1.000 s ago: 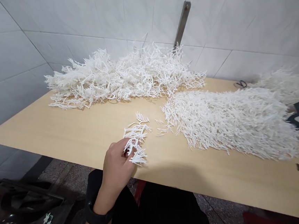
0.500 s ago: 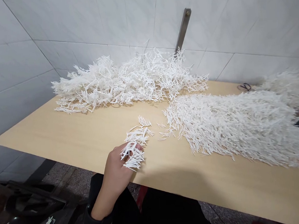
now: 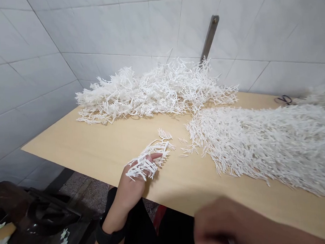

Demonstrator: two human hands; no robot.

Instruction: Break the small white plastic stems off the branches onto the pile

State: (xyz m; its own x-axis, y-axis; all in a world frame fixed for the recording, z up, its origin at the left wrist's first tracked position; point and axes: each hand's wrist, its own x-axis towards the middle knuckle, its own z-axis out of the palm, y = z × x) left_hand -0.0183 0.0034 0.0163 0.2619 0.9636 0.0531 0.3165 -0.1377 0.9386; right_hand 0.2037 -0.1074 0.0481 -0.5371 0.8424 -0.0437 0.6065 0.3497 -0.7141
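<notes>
My left hand (image 3: 136,183), a dark band at its wrist, is closed on a white branched plastic sprig (image 3: 143,165). The sprig spreads over the fingers, and one fingertip shows among its twigs. Its far end reaches out over the table (image 3: 65,149). Low in the view, my right hand (image 3: 219,221) is over the table's near edge, blurred, with its fingers curled downward and mostly hidden. I cannot make out whether it holds anything. A few loose white bits (image 3: 189,149) lie just beyond the sprig.
Along the tiled wall lies a tangled heap of white sprigs (image 3: 154,90). A dense pile of short white pieces (image 3: 266,139) covers the right side. Behind it is a dark loop (image 3: 283,100). A metal bar (image 3: 210,38) leans at the wall. White flowers (image 3: 64,239) lie lower left.
My right hand has come into view from the lower right. The sprig in my left hand has turned and lies flatter over the fingers. The whole view has shifted slightly.
</notes>
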